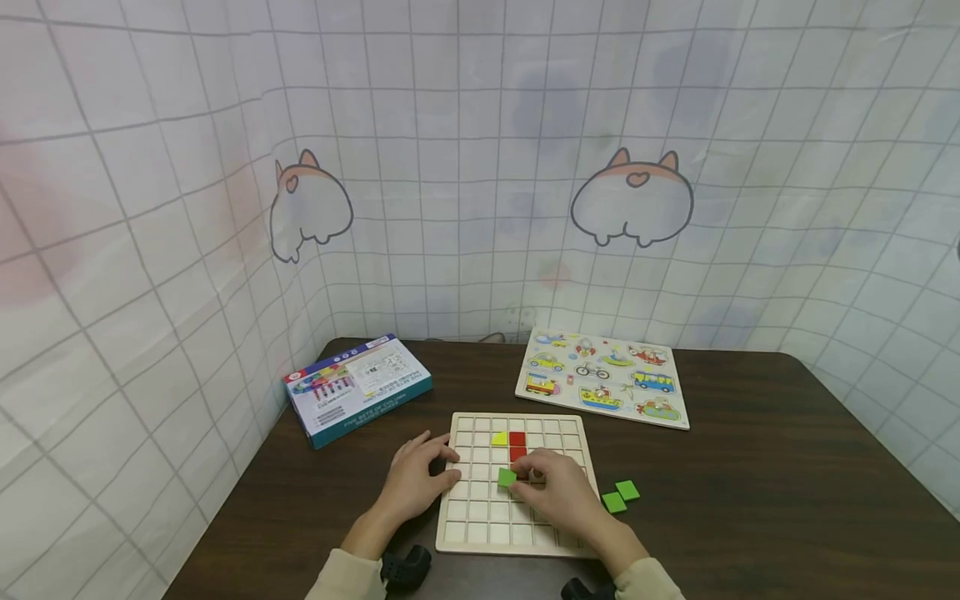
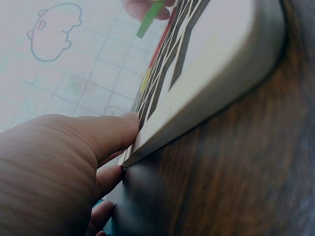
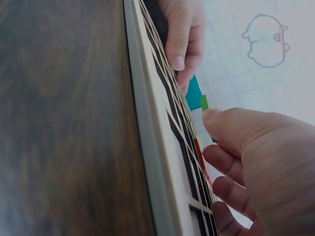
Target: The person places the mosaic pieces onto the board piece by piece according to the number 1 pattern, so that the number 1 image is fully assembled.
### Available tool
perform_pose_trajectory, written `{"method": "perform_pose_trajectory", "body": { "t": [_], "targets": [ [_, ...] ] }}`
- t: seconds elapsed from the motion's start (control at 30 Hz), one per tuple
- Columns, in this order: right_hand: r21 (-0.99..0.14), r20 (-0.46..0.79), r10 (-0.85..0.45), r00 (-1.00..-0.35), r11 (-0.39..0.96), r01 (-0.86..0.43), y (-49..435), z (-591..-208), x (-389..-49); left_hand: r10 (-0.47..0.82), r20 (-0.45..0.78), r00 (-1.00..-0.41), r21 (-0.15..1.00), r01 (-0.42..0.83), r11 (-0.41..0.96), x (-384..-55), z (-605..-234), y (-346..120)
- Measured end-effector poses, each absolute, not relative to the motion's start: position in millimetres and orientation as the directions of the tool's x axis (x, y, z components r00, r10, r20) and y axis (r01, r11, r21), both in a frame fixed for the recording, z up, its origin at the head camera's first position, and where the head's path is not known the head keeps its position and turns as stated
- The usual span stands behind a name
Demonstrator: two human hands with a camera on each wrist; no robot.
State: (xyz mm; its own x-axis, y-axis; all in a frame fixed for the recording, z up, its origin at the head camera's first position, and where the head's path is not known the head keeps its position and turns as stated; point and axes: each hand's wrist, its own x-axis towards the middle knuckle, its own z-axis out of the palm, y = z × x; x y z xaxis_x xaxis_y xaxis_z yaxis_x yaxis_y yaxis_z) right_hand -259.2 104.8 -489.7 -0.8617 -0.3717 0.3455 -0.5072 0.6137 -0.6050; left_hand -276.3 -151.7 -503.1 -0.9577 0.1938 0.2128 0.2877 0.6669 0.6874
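My right hand (image 1: 558, 492) pinches a green square tile (image 1: 507, 477) between thumb and fingers above the middle of a pale wooden grid board (image 1: 480, 533). In the right wrist view, that green tile (image 3: 204, 102) stands on edge at the thumb tip, raised over the board. My left hand (image 1: 415, 479) rests thumb and fingertips on the board's left rim, fingers relaxed. Two red square tiles (image 1: 517, 438) sit in the grid, one below the other, beside a yellow piece (image 1: 499, 438) with a slanted side. The right fingers are close to the lower red tile.
Two loose green tiles (image 1: 621, 497) lie on the dark wooden table (image 1: 750, 467) just right of the board. A boxed set (image 1: 360, 387) lies at the back left. Behind the board to the right is a vehicle picture board (image 1: 600, 379). Grid-patterned cloth (image 1: 450, 208) hangs behind the table.
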Motion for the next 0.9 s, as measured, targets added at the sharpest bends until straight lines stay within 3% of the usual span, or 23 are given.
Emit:
{"method": "perform_pose_trajectory", "body": {
  "t": [0.9],
  "targets": [
    [-0.575,0.259,-0.413,-0.873,0.660,-0.483,96.8,-488.8,-254.4,0.180,0.201,-0.963,0.672,0.269,0.690,-276.8,-502.4,-150.3]
  ]
}}
